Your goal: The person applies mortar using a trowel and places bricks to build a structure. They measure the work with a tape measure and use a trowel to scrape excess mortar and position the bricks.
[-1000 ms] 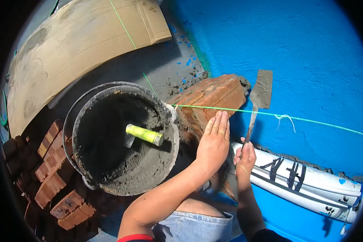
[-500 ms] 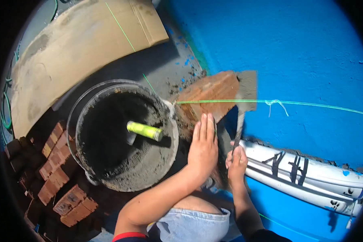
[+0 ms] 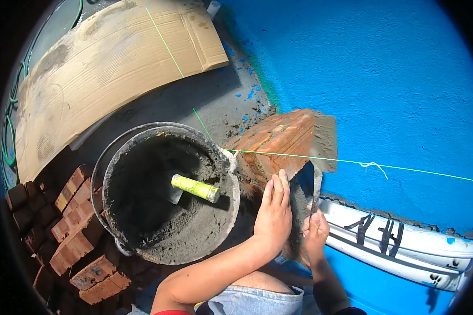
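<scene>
1. Blue paint is spread over the rough wall, by which the view is filled from twelve to four o'clock.
2. Cardboard, stained and creased, is laid out at ten to eleven o'clock; bare grey ground is exposed below it, flecked with blue chips.
3. A bucket is set at eight o'clock, its inside coated with grey mortar.
4. Loose bricks are heaped beyond it, also toward eight o'clock.
5. White tubes, banded in black, are lined along the wall's foot at four o'clock.
6. Red brickwork is seated between bucket and wall, just off centre toward two o'clock.
7. A trowel is placed with its blade at the brickwork's three o'clock end.
8. The left hand, at five o'clock, is held flat, nothing clasped; whether the brickwork is touched cannot be told.
9. The trowel's handle is grasped by the right hand, between four and five o'clock.
10. A yellow-handled tool is rested in the bucket.
11. Green string is stretched across the brickwork toward three o'clock.
</scene>
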The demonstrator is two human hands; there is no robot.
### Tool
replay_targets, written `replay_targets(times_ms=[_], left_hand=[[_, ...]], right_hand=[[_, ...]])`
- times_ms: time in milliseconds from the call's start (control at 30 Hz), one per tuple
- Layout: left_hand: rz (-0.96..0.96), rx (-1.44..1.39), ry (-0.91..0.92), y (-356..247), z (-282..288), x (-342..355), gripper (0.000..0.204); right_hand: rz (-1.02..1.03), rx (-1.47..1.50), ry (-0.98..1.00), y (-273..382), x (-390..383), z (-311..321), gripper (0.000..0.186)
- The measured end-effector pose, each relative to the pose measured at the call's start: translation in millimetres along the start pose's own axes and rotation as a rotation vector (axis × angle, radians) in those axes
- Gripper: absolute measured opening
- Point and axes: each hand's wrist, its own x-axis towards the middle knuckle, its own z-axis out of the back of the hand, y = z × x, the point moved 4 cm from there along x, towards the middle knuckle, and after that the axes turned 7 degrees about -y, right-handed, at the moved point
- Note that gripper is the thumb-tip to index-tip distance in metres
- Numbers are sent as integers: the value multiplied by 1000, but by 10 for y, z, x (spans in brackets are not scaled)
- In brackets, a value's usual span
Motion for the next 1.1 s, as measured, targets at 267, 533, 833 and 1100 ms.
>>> replay_targets(times_ms=[267,533,833,1100], left_hand=[[-25,70,45,-41,-20,-13,49],[-29,53,76,-37,4,22,52],[-34,53,-81,-95,-190,-17,52],[-41,92,8,-101,-173,1,50]], right_hand=[[-119,-49,4,-114,-54,43,36],[-233,31,39,-144,-49,-52,37],[-176,302,-72,157,127,89,40],[-380,225,-24,50,167,-26,44]])
